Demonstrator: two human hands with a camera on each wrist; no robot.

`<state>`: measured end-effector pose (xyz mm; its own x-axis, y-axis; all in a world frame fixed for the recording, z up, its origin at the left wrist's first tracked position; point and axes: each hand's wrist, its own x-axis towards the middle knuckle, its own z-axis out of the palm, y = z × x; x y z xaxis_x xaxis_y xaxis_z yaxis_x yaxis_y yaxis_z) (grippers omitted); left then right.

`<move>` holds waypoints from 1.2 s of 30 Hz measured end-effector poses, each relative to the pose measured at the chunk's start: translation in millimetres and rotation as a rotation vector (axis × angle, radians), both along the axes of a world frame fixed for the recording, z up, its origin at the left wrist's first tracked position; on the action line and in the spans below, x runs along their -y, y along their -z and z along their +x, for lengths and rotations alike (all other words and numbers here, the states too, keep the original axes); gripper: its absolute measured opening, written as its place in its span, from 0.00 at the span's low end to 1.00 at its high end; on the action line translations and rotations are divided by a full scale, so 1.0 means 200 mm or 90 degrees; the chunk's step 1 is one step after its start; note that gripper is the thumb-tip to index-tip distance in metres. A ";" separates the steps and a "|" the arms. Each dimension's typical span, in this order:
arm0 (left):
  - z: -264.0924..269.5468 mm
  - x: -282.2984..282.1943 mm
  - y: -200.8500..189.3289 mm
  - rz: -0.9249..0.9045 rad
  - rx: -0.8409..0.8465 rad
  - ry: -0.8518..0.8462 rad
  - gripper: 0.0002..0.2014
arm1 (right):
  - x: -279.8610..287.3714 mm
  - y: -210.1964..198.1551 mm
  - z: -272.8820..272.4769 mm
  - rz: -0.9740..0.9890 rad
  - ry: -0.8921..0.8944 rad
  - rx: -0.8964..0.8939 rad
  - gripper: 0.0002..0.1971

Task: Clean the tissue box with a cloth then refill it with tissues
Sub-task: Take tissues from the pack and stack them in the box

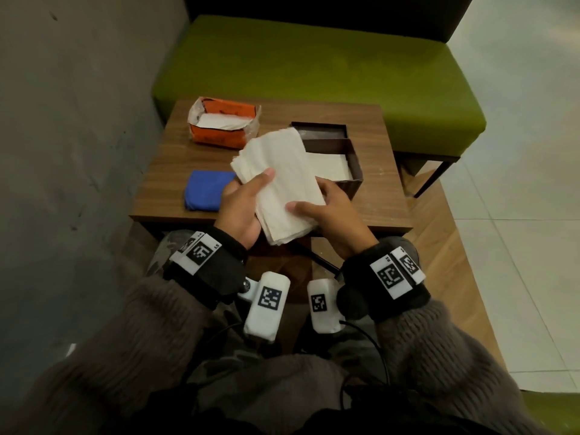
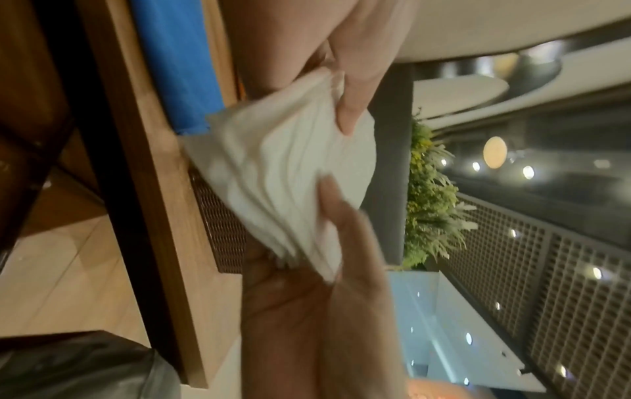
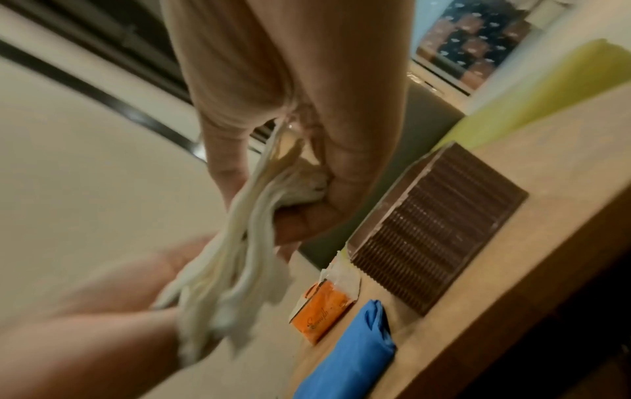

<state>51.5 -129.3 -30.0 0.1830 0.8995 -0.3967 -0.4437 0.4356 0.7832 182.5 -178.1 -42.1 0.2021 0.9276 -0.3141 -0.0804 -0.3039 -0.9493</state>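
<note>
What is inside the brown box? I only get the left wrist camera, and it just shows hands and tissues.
Observer: The tissue box is open; a flat layer of white tissues already lies inside.
Operator: Are there more tissues somewhere?
Observer: Yes, a torn-open orange packet at the table's far left holds white tissues.
Operator: Is my stack over the box?
Observer: Mostly left of the opening; left hand and right hand hold the tissue stack above the table.
</note>
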 end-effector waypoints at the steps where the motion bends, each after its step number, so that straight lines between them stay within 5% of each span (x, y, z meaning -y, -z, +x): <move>1: -0.01 0.00 -0.01 -0.004 0.035 -0.008 0.15 | 0.01 0.01 0.02 -0.003 0.042 -0.063 0.31; 5: -0.05 0.00 0.01 -0.007 0.016 0.120 0.19 | 0.06 0.02 0.10 0.003 0.167 -0.325 0.22; 7: -0.07 0.02 0.02 -0.012 -0.032 0.201 0.22 | 0.07 0.01 0.12 -0.002 0.186 -0.366 0.20; 12: -0.10 0.01 0.00 -0.048 -0.011 0.275 0.16 | 0.08 0.00 0.13 -0.023 0.159 -0.269 0.19; 20: -0.02 0.02 0.04 0.016 -0.176 0.111 0.18 | 0.08 -0.02 0.06 -0.025 0.096 -0.173 0.18; 25: -0.01 0.02 0.06 0.025 -0.188 0.181 0.20 | 0.07 0.00 0.09 -0.041 0.056 -0.152 0.15; 36: 0.01 -0.17 0.09 0.116 -0.291 0.131 0.27 | -0.08 0.04 0.31 -0.048 0.162 0.070 0.17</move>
<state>53.9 -95.8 -47.6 0.2075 0.9250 -0.3182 0.0403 0.3169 0.9476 245.1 -162.0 -50.4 0.4623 0.8171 -0.3444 -0.0618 -0.3577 -0.9318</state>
